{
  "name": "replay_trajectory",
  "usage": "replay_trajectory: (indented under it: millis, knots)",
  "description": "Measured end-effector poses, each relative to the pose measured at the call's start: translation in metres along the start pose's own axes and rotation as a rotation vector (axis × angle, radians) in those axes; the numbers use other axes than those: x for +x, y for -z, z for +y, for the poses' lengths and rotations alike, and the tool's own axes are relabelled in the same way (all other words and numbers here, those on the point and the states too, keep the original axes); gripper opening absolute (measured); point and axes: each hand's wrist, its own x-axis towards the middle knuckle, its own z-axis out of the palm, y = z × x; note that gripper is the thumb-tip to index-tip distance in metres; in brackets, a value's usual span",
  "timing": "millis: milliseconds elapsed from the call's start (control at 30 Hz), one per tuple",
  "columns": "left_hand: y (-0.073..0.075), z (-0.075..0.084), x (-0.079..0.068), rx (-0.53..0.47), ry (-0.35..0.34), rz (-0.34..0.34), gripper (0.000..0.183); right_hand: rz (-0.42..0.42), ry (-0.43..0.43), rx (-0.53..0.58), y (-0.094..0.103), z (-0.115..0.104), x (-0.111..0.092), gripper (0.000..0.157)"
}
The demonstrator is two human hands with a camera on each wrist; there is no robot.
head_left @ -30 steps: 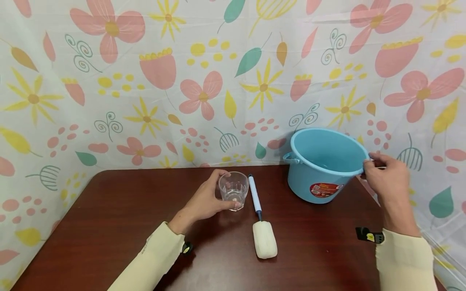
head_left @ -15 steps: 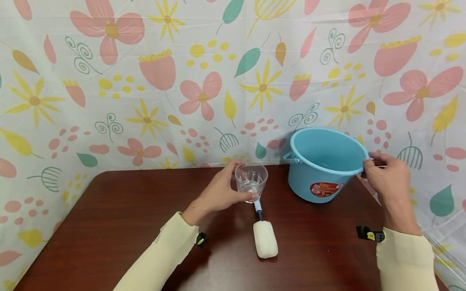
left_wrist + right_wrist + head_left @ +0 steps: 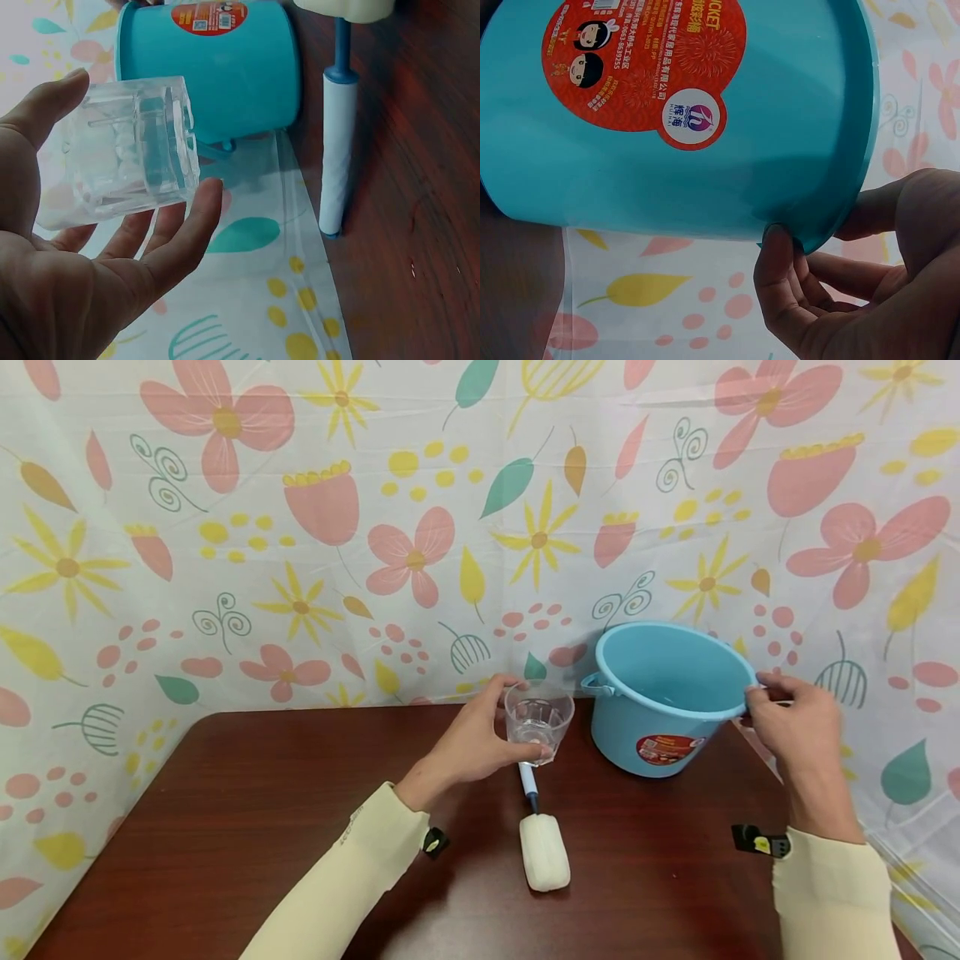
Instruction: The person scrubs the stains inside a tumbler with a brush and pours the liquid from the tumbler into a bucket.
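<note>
My left hand (image 3: 476,739) grips a clear glass (image 3: 538,722) between thumb and fingers, held above the table just left of the blue bucket. In the left wrist view the glass (image 3: 131,146) shows its thick faceted base, with liquid or clear bits inside that I cannot tell apart. On the right, my right hand (image 3: 802,735) pinches the rim of the light blue bucket (image 3: 637,727), which stands upright on the table. Its red sticker (image 3: 645,67) fills part of the right wrist view. Below the glass lies a bottle brush (image 3: 545,853) with a white sponge head; the glass hides its handle's far end.
The dark brown wooden table (image 3: 262,827) ends at a flower-printed curtain (image 3: 412,635) along its back. The bucket stands near the back right corner, with its handle hinge (image 3: 598,685) facing left.
My left hand has carried the glass to the right and slightly up, over the brush handle toward the bucket. The right hand, bucket and brush stay where they were.
</note>
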Motion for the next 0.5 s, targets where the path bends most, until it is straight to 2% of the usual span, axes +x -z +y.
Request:
replay_trajectory:
  millis: [267, 500]
  knots:
    - [-0.007, 0.010, 0.009, -0.068, -0.030, 0.001, 0.087, -0.003, -0.014, 0.004, 0.001, 0.000, 0.001, 0.057]
    - [-0.011, 0.018, 0.017, -0.053, -0.007, 0.035, 0.086, 0.011, 0.004, 0.000, -0.001, 0.000, 0.000, 0.056]
